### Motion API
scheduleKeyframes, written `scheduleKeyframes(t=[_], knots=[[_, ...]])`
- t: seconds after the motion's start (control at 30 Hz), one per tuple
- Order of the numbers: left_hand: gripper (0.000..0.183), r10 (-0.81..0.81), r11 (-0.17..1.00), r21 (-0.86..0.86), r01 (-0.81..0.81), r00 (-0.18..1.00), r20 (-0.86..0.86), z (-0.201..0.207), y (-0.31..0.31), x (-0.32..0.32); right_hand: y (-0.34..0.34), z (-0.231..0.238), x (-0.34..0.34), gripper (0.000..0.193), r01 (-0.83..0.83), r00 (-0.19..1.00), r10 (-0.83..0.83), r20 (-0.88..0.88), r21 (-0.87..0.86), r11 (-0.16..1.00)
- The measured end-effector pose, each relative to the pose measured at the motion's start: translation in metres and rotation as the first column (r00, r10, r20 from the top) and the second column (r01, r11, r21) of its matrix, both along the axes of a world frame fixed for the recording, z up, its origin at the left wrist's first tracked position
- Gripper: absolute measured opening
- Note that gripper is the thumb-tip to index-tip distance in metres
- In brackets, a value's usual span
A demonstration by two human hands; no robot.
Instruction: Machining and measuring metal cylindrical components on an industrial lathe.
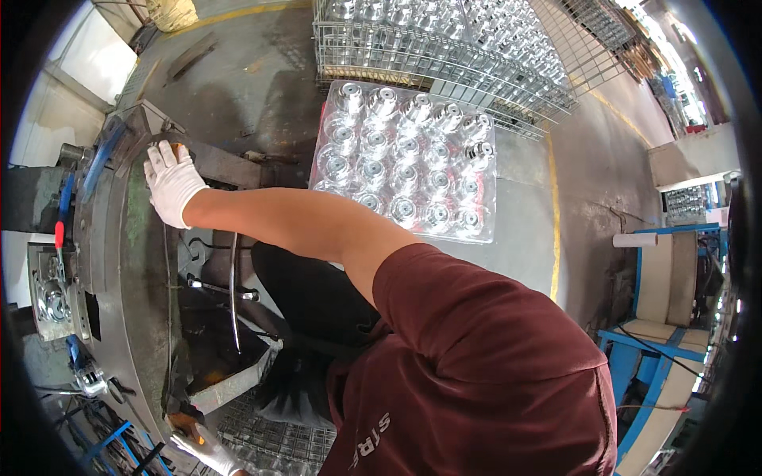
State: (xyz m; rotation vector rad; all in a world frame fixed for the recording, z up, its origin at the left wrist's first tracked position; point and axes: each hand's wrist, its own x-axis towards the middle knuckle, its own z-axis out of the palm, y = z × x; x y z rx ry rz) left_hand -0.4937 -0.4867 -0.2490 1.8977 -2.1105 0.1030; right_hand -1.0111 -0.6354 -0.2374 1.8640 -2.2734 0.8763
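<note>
My right hand (172, 184), in a white glove, lies with its fingers stretched out on the end of a worn metal machine bed (139, 262). Beside its fingertips shows a small orange-brown piece, mostly covered. Low on the left, my left hand (208, 451), also gloved in white, rests with fingers extended at the machine's nearer corner, against another orange-brown piece (187, 420). Neither hand visibly holds anything. A clear plastic tray (486, 230) with rows of shiny round metal cups (407, 176) stands beyond my right arm, which hides part of its near edge.
A wire cage (444, 59) full of shiny cups stands behind the tray. A red-and-blue handled tool (60, 226) and a metal fixture (52, 303) are at the left. A curved metal rod (233, 293) stands near my legs. Blue-framed racks (659, 341) stand at the right.
</note>
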Motion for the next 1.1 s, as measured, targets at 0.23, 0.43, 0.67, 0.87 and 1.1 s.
scheduleKeyframes(t=[0.23, 0.43, 0.67, 0.87, 1.1], knots=[[0.06, 0.031, 0.985, -0.169, -0.016, 0.995, 0.091, 0.037, 0.022, -0.056, 0.001, 0.035, 0.011, 0.056, -0.026, 0.994, 0.031, -0.108, 0.047, 0.999], [0.075, -0.081, 0.977, -0.201, 0.066, 0.995, -0.065, 0.045, 0.018, -0.059, 0.003, 0.039, 0.019, 0.033, -0.15, 0.896, 0.116, -0.429, -0.047, 0.988], [0.061, 0.495, 0.824, -0.098, -0.558, 0.794, -0.352, 0.024, 0.104, 0.023, -0.017, -0.013, -0.03, 0.06, -0.207, 0.874, 0.18, -0.452, -0.011, 0.978], [0.049, 0.848, 0.253, -0.584, -0.772, 0.468, -0.251, -0.001, 0.229, 0.256, 0.007, -0.044, -0.11, 0.061, -0.081, 0.856, 0.037, -0.516, -0.064, 0.995], [0.04, 0.979, 0.177, 0.039, -0.983, 0.172, -0.112, -0.027, 0.295, 0.438, 0.061, 0.013, -0.036, 0.056, -0.01, 0.999, 0.013, -0.05, 0.049, 0.999]])
